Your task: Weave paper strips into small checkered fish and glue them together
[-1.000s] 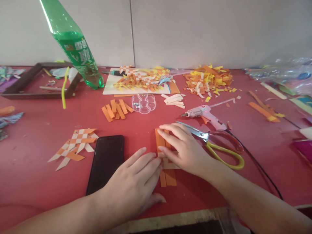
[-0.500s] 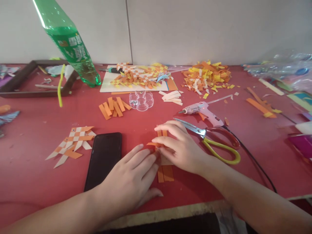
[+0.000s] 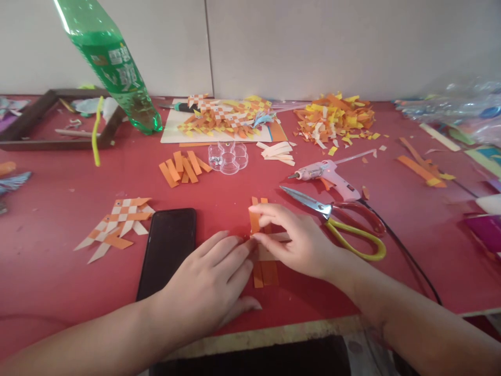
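Note:
Orange paper strips [image 3: 266, 271] lie side by side on the red table [image 3: 58, 292], crossed by pale cream strips [image 3: 270, 254]. My left hand [image 3: 211, 284] lies flat with fingers stretched out, its fingertips pressing the left edge of the strips. My right hand [image 3: 295, 240] curls over the strips and pinches the upper end of one orange strip between thumb and forefinger, lifting it off the table.
A black phone [image 3: 167, 250] lies left of my left hand, a woven paper fish [image 3: 117, 224] beyond it. Scissors [image 3: 344, 224] and a pink glue gun [image 3: 329, 175] lie right. Loose orange strips [image 3: 183, 167], a clear tray [image 3: 227, 155], scrap piles [image 3: 332, 120], a green bottle [image 3: 113, 68] stand behind.
My right hand went from lying flat on the strips to pinching and raising an orange strip. The left hand stayed pressed at the strips' left edge. The view shifted slightly.

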### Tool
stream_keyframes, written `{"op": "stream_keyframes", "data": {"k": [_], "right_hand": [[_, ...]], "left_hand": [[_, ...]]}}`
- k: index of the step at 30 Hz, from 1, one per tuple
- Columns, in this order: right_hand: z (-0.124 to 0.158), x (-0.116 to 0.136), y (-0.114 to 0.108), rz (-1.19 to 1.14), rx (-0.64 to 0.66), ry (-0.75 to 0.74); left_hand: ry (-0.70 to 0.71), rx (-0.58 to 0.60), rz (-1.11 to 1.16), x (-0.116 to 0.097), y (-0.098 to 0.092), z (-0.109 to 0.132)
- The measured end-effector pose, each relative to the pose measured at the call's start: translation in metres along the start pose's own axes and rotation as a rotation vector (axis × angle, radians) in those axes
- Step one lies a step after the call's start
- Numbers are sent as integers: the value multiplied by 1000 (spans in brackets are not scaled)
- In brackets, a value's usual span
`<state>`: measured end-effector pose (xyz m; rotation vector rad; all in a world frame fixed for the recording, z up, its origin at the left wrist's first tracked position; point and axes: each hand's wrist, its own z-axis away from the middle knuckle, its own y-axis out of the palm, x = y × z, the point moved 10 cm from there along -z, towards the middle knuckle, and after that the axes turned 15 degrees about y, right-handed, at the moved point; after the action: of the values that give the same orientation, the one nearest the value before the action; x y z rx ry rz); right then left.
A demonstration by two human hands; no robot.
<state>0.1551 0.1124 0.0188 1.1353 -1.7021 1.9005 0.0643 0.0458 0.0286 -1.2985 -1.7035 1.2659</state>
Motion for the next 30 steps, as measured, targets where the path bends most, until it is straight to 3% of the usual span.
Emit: {"op": "stream_keyframes", "data": {"k": [7, 17, 30], "right_hand": [[5, 8, 2, 29, 73, -120], [10, 19, 4, 118, 80, -237], [11, 15, 3, 60, 75, -161]], "left_hand": [[6, 8, -8, -1, -1, 1], [2, 49, 6, 0, 2, 0], [-32, 53, 44, 8, -1, 0]]}}
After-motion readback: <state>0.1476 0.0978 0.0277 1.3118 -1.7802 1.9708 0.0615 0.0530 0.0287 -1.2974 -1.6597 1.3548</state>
